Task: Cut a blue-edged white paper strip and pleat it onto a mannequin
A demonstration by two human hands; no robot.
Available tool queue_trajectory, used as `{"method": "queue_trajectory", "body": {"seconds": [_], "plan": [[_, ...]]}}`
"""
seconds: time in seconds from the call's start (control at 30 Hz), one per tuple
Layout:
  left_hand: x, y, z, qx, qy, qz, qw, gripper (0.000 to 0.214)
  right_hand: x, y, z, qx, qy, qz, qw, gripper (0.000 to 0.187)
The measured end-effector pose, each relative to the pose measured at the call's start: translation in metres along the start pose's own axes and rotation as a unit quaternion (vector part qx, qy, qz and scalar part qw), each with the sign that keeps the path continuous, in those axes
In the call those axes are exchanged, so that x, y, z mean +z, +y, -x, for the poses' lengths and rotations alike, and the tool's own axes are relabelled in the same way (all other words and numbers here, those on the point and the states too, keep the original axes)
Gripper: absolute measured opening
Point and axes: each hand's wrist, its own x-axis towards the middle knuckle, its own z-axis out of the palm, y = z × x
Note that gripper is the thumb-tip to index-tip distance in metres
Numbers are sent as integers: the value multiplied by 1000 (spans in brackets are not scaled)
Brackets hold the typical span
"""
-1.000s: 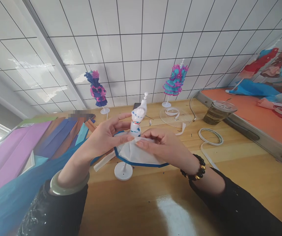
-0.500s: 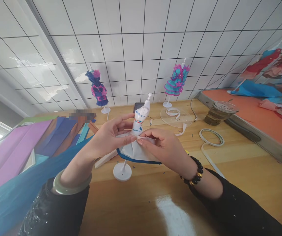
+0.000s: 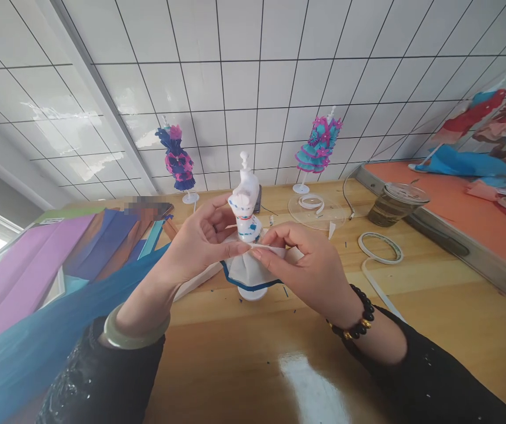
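A small white dress form stands upright on a round white base, its bodice marked with blue and a thin red line. Around its waist hangs a white skirt edged in dark blue. My left hand is at the form's left side, thumb and fingers pinching the skirt's upper edge. On the other side my right hand pinches the same edge between thumb and forefinger, close to the left thumb. The back of the skirt is hidden.
Two dressed miniature forms, one navy and pink, one turquoise and pink, stand by the tiled wall. A tape roll and a lidded cup are at right. Coloured sheets and blue fabric cover the left.
The dress form has gone from tilting right to nearly upright, its head moving left and its base moving right and back. Both hands keep their pinch on the skirt and have shifted slightly right.
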Motion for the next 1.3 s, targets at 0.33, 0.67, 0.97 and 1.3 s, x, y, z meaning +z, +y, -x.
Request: {"method": "queue_trajectory", "body": {"seconds": [0.33,0.67,0.97,1.3], "plan": [[0,-6,0,9,-4,-34,999,60,-18,5,-10,46,-113,68,990,22],[3,-6,1,21,-11,-48,999,59,-21,-4,-9,-47,-162,33,985,16],[2,-3,3,1,-31,-54,998,61,-22,-1,-10,-22,-140,54,988,11],[1,-3,3,0,-49,-39,998,63,-23,-3,-9,-57,-204,35,977,15]]}}
